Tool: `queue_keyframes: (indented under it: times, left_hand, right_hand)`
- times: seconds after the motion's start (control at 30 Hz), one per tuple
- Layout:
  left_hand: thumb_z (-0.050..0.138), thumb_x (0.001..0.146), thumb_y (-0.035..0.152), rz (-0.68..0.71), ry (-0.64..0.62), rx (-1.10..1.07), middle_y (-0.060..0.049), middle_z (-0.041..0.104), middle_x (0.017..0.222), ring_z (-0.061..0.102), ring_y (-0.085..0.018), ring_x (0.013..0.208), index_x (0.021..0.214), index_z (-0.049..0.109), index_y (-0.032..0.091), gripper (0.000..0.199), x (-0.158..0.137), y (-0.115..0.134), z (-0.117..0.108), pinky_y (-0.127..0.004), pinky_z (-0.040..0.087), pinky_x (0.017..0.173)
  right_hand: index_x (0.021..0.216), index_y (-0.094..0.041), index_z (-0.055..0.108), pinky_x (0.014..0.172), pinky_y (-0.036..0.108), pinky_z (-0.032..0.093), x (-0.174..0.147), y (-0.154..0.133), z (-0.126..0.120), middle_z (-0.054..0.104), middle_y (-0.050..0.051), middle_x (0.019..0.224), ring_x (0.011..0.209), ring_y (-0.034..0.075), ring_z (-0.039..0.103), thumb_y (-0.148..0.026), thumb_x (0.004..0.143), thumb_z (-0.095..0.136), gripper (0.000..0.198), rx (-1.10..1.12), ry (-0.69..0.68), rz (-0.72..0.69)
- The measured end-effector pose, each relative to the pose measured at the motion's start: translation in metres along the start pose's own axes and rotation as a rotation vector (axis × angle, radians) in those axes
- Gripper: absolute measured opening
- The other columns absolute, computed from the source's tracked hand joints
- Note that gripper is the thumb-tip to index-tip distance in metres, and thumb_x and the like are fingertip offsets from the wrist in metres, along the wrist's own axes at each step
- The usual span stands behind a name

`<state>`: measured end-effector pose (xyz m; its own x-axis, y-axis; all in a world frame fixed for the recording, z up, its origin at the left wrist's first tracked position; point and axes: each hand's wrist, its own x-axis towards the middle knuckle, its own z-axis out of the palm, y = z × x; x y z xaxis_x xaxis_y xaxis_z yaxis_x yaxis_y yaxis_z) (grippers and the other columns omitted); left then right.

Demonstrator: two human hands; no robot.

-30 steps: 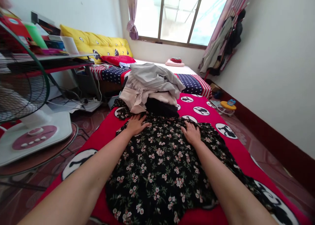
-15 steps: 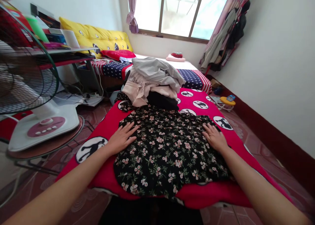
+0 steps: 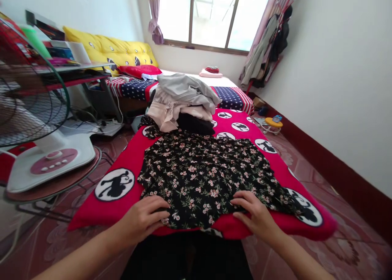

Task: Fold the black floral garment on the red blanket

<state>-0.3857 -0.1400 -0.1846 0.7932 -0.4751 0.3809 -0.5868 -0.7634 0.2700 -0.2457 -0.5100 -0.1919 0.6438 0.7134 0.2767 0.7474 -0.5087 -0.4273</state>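
Observation:
A black garment with a small pink-and-white flower print point(image 3: 199, 170) lies spread over a red cover with round white patches point(image 3: 113, 218). My left hand point(image 3: 148, 216) rests at the left of its near edge, fingers a little bent and apart, touching the cloth. Over the near right part, my right hand point(image 3: 252, 210) is open, with thumb and fingers spread on or just above the fabric. Both hands appear to hold nothing. Beyond the garment sits a heap of clothes point(image 3: 186, 92), grey and cream on top, black beneath.
An electric fan point(image 3: 52, 161) stands on a round stool point(image 3: 88, 174) at the left. Behind it is a cluttered desk point(image 3: 101, 65). A bed with a star-and-stripe cover point(image 3: 226, 96) lies beneath the window. Clothes hang on a rack point(image 3: 266, 47); a small yellow stool point(image 3: 273, 123) stands at right.
Both hands have slid toward me, from the garment's upper sides to its near edge, and closer together. The right side of the garment now shows a piece stretching outward. The view has shifted slightly.

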Motion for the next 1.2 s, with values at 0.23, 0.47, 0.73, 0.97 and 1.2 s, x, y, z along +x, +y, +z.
queue_keyframes:
  times: [0.23,0.47,0.73,0.97,1.2]
  left_hand:
    - [0.047,0.093,0.027,-0.315,-0.194,-0.392,-0.004,0.069,0.085,0.062,-0.016,0.081,0.088,0.068,0.022,0.022,0.018,-0.006,-0.020,-0.026,0.048,0.075]
    - [0.057,0.079,0.042,-0.680,-0.091,-0.513,0.001,0.059,0.060,0.054,-0.014,0.057,0.074,0.064,0.016,0.028,0.101,-0.085,-0.061,-0.022,0.040,0.053]
    - [0.051,0.086,0.027,-0.551,0.374,-0.060,-0.007,0.065,0.104,0.058,-0.022,0.101,0.097,0.064,0.019,0.019,0.128,-0.105,-0.005,-0.037,0.044,0.094]
    - [0.053,0.087,0.024,-0.525,0.331,-0.033,-0.007,0.062,0.115,0.055,-0.024,0.110,0.104,0.064,0.023,0.020,0.096,-0.083,0.046,-0.042,0.044,0.097]
    - [0.057,0.084,0.022,-0.511,0.318,0.003,-0.007,0.061,0.116,0.056,-0.025,0.110,0.104,0.065,0.024,0.021,0.094,-0.088,0.049,-0.043,0.045,0.097]
  right_hand:
    - [0.075,-0.020,0.058,0.076,0.030,0.044,0.037,0.000,-0.022,0.061,0.003,0.089,0.083,0.017,0.056,-0.012,0.078,0.051,0.011,0.124,-0.221,0.084]
    - [0.063,-0.019,0.061,0.060,0.026,0.042,0.133,0.040,-0.063,0.059,-0.001,0.061,0.062,0.017,0.055,-0.021,0.069,0.057,0.007,0.165,-0.280,0.352]
    - [0.086,-0.022,0.057,0.075,0.031,0.044,0.139,0.008,-0.007,0.062,0.006,0.089,0.082,0.020,0.059,-0.038,0.087,0.048,0.019,0.000,0.316,0.214]
    - [0.076,-0.024,0.052,0.066,0.033,0.044,0.109,-0.023,0.051,0.060,0.007,0.089,0.083,0.025,0.060,-0.043,0.078,0.059,0.021,-0.129,0.173,0.339]
    - [0.079,-0.022,0.056,0.067,0.034,0.050,0.136,-0.041,0.017,0.066,0.004,0.077,0.071,0.021,0.061,-0.041,0.075,0.060,0.020,1.098,0.293,0.581]
